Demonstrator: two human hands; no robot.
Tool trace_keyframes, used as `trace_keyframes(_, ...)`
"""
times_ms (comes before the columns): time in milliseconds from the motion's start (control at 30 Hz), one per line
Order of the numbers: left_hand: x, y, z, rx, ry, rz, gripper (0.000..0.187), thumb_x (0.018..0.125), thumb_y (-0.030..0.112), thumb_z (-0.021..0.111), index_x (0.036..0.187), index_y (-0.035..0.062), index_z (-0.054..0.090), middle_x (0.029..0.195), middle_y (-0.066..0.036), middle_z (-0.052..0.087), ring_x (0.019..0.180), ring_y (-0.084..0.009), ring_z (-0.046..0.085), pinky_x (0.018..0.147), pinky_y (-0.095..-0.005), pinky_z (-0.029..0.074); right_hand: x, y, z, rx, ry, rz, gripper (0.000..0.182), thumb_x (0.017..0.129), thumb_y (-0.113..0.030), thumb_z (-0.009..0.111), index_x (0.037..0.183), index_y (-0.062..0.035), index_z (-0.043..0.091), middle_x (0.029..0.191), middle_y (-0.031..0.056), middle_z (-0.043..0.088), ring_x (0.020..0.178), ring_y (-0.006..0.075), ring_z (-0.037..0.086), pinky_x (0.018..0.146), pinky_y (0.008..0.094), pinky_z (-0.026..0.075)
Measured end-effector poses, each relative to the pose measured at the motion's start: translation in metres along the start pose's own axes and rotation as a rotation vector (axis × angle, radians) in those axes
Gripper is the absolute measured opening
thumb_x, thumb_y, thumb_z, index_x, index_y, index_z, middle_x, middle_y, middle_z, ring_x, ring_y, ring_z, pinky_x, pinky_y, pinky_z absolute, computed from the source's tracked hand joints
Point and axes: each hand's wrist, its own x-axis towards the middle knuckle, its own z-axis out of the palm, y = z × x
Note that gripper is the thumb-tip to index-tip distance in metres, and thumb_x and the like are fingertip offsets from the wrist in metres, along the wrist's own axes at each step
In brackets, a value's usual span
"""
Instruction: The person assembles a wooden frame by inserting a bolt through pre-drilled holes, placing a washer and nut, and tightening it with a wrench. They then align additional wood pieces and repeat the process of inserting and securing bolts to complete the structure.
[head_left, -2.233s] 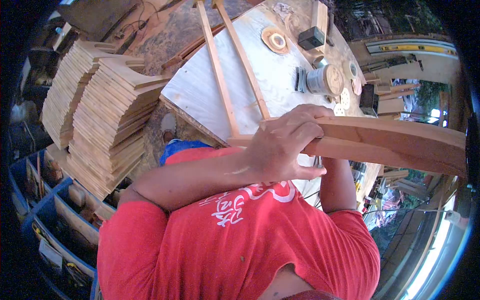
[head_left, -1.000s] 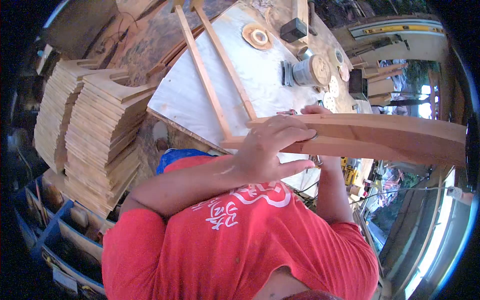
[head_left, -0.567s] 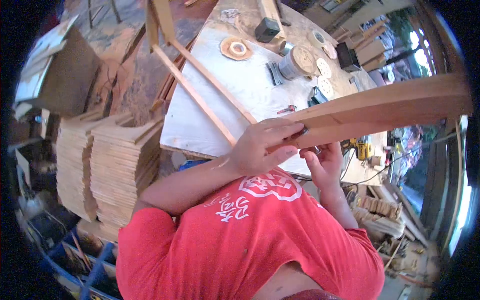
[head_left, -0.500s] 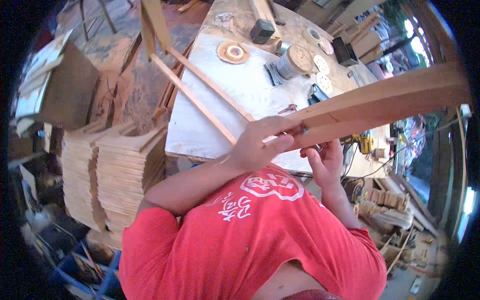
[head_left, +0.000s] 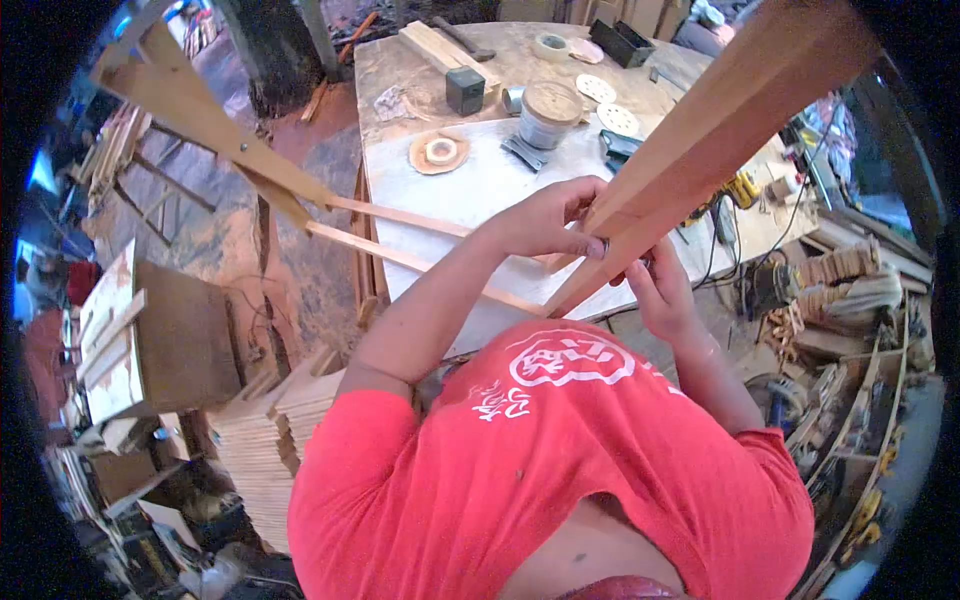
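Observation:
A wooden frame of long boards and thin slats is in front of my chest. Its wide board point(head_left: 690, 140) rises toward the upper right, and two slats point(head_left: 385, 252) run left to a crossed pair of boards point(head_left: 205, 110). My left hand point(head_left: 560, 220) is closed on the wide board, thumb pressed beside a small dark metal fastener point(head_left: 604, 246). On the board's other side, my right hand point(head_left: 662, 295) has its fingers curled together near the lower edge. What those fingertips pinch is mostly hidden.
Across the worktable point(head_left: 470, 200) stand a tub point(head_left: 550, 112), a tape roll point(head_left: 440, 151), a dark block point(head_left: 464, 90), sanding discs point(head_left: 618, 119) and a yellow drill point(head_left: 742, 190). Cut boards point(head_left: 250, 455) are stacked at my left. Wood scraps point(head_left: 840, 265) pile up at right.
The wide board has swung to a steeper angle, and the crossed boards at left have come further into view. Both hands stay at the fastener, and my view has shifted.

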Motion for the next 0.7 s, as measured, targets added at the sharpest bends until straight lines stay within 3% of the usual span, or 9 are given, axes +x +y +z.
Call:
trace_keyframes(267,0.005,-0.006,0.001,-0.069,-0.028,0.001,0.074,0.07,0.027,0.081,0.125,0.0054,0.037,0.117,-0.006,0.053,0.114,-0.016,0.048,0.099,-0.034,0.038,-0.002,-0.001,0.008,-0.006,0.1,-0.02,0.02,0.095,-0.012,0.044,0.11,0.0015,0.043,0.092,0.0084,0.055,0.077,0.0119,0.052,0.071,0.0263,0.046)
trace_keyframes(367,0.01,-0.006,0.003,-0.104,-0.017,0.02,0.072,0.071,0.024,0.08,0.125,0.0054,0.037,0.119,-0.006,0.052,0.115,-0.0165,0.048,0.099,-0.0339,0.038,0.001,0.002,0.002,0.049,0.091,0.033,0.026,0.093,-0.015,0.052,0.111,0.0015,0.043,0.097,0.0098,0.056,0.083,0.0137,0.055,0.076,0.028,0.047)
trace_keyframes(433,0.013,-0.001,0.005,-0.056,-0.011,0.016,0.07,0.072,0.023,0.08,0.125,0.0056,0.037,0.119,-0.006,0.051,0.114,-0.0158,0.048,0.098,-0.0336,0.039,0.004,0.0,0.0,-0.13,0.087,-0.017,0.04,0.086,-0.018,0.064,0.114,0.0008,0.042,0.102,0.0119,0.057,0.095,0.0179,0.058,0.083,0.0317,0.048)
trace_keyframes(467,0.014,0.001,0.005,-0.009,-0.002,0.012,0.069,0.072,0.021,0.08,0.124,0.0057,0.038,0.118,-0.006,0.051,0.113,-0.0151,0.048,0.097,-0.0334,0.039,0.007,0.0,0.001,-0.13,0.088,-0.018,0.04,0.086,-0.018,0.064,0.114,0.0008,0.042,0.102,0.0119,0.057,0.095,0.0179,0.058,0.083,0.0317,0.048)
trace_keyframes(533,0.017,-0.005,0.006,0.014,0.009,0.006,0.068,0.072,0.021,0.08,0.124,0.0059,0.038,0.117,-0.006,0.051,0.112,-0.0144,0.048,0.097,-0.0328,0.04,0.015,-0.001,0.006,-0.116,0.285,-0.12,0.055,0.079,-0.017,0.072,0.12,-0.0007,0.041,0.107,0.0132,0.057,0.104,0.0215,0.058,0.089,0.0351,0.047)
trace_keyframes(700,0.017,-0.009,0.007,-0.001,0.067,0.02,0.068,0.071,0.021,0.08,0.122,0.0067,0.038,0.114,-0.004,0.051,0.109,-0.0127,0.049,0.094,-0.0314,0.041,0.026,-0.007,-0.004,-0.103,0.139,-0.115,0.056,0.077,-0.013,0.073,0.122,-0.0016,0.042,0.11,0.0124,0.057,0.104,0.0219,0.058,0.089,0.0355,0.047)
